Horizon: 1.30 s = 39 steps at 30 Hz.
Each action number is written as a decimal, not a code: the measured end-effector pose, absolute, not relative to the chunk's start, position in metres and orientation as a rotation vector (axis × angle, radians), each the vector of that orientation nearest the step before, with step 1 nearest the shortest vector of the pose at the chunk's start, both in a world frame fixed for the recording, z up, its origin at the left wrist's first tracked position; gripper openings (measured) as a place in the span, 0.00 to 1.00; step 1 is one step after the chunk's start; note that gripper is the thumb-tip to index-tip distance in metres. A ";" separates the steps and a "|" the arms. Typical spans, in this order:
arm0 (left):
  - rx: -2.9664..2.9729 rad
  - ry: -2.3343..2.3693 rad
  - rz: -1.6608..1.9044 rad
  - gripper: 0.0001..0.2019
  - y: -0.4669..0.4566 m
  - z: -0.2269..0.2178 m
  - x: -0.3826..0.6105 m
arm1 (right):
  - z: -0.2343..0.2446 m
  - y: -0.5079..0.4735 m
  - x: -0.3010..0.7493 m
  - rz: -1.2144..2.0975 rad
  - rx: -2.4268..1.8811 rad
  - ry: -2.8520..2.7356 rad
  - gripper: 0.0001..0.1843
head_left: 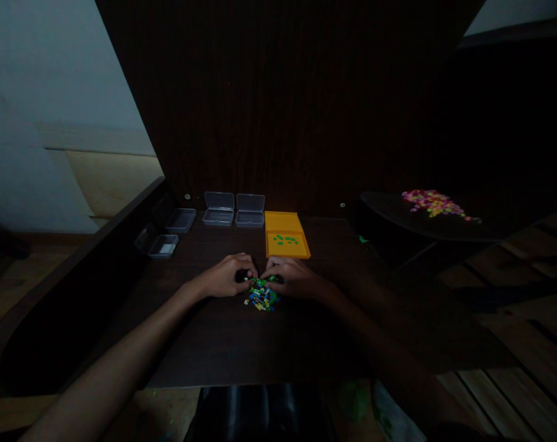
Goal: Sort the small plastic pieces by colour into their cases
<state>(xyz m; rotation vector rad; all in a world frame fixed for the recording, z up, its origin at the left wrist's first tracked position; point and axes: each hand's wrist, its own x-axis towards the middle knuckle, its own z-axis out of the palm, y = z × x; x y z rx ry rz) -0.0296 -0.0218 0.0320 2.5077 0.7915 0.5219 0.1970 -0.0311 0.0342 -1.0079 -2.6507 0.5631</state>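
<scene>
A pile of small plastic building bricks (263, 297) in green, blue, yellow and white lies on the dark table. My left hand (228, 276) is at the pile's left side, its fingers curled and thumb drawn in against the bricks. From the right, my right hand (293, 277) reaches into the pile's far part, thumb and fingers bent together by green pieces. Whatever sits between either hand's fingertips is too small and dark to make out. Just beyond my right hand, an open yellow box (306, 250) holds several green bricks (286, 239).
Two open clear plastic boxes (219, 217) (250, 219) stand along the back panel. Farther left are another clear box (181, 220) and a smaller one (164, 246) containing something white. A heap of pink, red and yellow pieces (437, 203) lies on a dark surface at right.
</scene>
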 end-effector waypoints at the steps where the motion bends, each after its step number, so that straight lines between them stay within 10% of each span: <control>1: 2.505 0.796 0.529 0.06 -0.023 0.033 -0.029 | 0.034 -0.031 0.197 0.559 -1.005 -2.650 0.12; 39: 2.145 1.112 0.772 0.11 -0.018 0.038 -0.026 | 0.032 -0.037 0.188 0.475 -1.145 -2.612 0.10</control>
